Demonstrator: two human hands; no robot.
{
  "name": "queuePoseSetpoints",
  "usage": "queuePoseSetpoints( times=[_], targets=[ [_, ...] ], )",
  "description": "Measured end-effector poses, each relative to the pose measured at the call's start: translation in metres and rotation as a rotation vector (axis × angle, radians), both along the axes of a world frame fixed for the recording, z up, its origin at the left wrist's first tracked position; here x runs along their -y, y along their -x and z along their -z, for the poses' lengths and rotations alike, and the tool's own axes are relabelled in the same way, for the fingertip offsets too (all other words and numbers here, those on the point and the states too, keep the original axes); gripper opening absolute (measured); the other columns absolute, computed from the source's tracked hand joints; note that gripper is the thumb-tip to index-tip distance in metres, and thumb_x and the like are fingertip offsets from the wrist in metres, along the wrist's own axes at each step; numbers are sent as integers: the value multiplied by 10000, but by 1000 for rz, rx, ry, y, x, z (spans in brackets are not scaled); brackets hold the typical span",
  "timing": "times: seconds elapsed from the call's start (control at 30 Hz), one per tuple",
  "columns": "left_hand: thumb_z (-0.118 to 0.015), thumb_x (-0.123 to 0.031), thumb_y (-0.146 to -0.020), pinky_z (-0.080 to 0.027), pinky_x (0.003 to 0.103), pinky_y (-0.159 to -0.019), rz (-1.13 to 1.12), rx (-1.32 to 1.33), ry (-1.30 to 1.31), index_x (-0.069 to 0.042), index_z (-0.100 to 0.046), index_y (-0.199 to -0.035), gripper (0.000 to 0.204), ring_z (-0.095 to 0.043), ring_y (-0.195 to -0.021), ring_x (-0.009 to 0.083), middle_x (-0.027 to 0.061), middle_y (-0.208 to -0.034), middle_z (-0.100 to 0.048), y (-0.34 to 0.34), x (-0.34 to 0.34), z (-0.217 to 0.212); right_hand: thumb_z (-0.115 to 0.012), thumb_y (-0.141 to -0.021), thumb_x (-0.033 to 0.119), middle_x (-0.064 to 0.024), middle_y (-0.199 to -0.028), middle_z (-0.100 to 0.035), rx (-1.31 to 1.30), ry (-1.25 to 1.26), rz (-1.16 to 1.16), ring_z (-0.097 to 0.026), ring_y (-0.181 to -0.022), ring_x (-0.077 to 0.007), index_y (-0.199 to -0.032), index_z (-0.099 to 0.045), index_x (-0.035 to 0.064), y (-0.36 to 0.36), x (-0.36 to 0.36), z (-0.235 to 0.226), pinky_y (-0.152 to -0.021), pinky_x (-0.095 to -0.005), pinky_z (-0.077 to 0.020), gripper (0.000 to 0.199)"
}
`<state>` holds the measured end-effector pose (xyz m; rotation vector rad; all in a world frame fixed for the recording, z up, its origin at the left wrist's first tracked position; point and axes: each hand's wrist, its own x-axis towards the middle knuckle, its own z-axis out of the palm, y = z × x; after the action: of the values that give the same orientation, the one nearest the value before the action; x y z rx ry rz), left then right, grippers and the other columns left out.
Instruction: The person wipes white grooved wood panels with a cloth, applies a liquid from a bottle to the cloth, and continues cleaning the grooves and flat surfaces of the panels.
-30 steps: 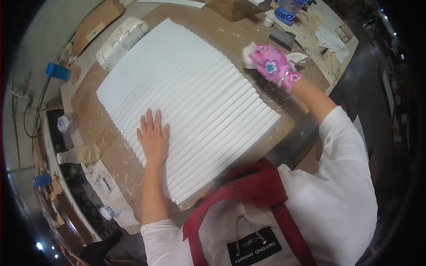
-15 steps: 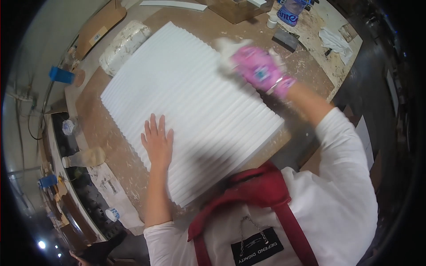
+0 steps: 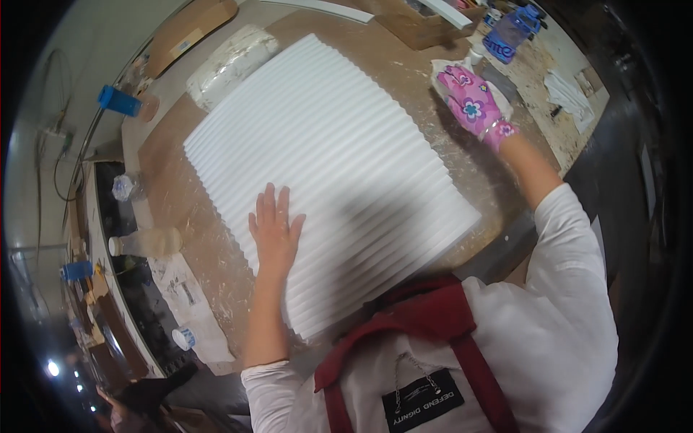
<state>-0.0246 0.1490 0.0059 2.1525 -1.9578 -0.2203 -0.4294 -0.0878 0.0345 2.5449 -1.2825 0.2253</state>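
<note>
A white ridged panel, made of many parallel rows, lies slantwise on the brown work table. My bare left hand rests flat on its left part, fingers stretched out. Beyond the panel's far right edge is my right hand, in a pink glove with a flower print. Its fingers are bent over a crumpled white cloth, which sticks out around the glove. A dark grey block sits just beside that hand, partly hidden by it.
A plastic-wrapped white bundle lies beyond the panel's left corner. Cardboard boxes and a blue-purple jug stand at the back. On the left are a bottle on its side and a paper cup. A white rag lies far right.
My right hand, with the cloth, has moved off the panel's right edge, away to the right. My left hand stays flat on the panel. The whole view has shifted slightly.
</note>
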Motion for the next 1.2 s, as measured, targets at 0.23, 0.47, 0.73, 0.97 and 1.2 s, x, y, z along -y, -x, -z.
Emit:
queuePoseSetpoints(
  times=[0.23, 0.47, 0.73, 0.97, 1.2],
  targets=[
    [-514, -236, -949, -295, 289, -684, -749, -1210, 200, -192, -290, -1469, 568, -326, -882, 120, 16, -1060, -372, -51, -40, 7, -551, -913, 444, -212, -1400, -431, 467, -670, 196, -414, -1289, -367, -1440, -326, 75, -63, -44, 41, -1092, -389, -314, 682],
    [-539, -185, -930, -414, 259, -564, -650, -664, 118, -179, -276, -1483, 612, -470, -656, 117, 20, -851, -521, -62, -58, 41, -552, -908, 447, -223, -1398, -430, 498, -704, 179, -413, -1292, -362, -1432, -336, 67, -69, -50, 37, -1080, -399, -322, 682],
    [-585, -174, -890, -212, 353, -1135, -545, -616, 202, 1, -204, -1475, 720, -252, -1398, 309, 233, -1502, -262, -57, -44, 36, -598, -886, 420, -218, -1240, -555, 642, -751, 243, -569, -1066, -315, -1348, -449, 37, -81, -45, 39, -909, -364, -449, 618],
    [-601, -164, -881, -286, 390, -1104, -577, -374, 460, -35, -502, -1322, 471, -357, -1343, 348, 234, -1440, -377, -65, -102, -33, -549, -934, 302, -187, -1292, -537, 716, -416, 30, -511, -1182, -294, -1370, -446, 49, -34, -9, 94, -998, -363, -394, 515],
    [-608, -99, -897, -473, 324, -884, -901, -179, 682, 1, -650, -972, 131, -592, -1032, 216, 120, -1203, -614, -174, -294, -22, -508, -931, 217, -182, -1323, -499, 732, -515, -208, -466, -1233, -328, -1335, -457, 16, -127, -99, 4, -1046, -405, -375, 454]
  ],
)
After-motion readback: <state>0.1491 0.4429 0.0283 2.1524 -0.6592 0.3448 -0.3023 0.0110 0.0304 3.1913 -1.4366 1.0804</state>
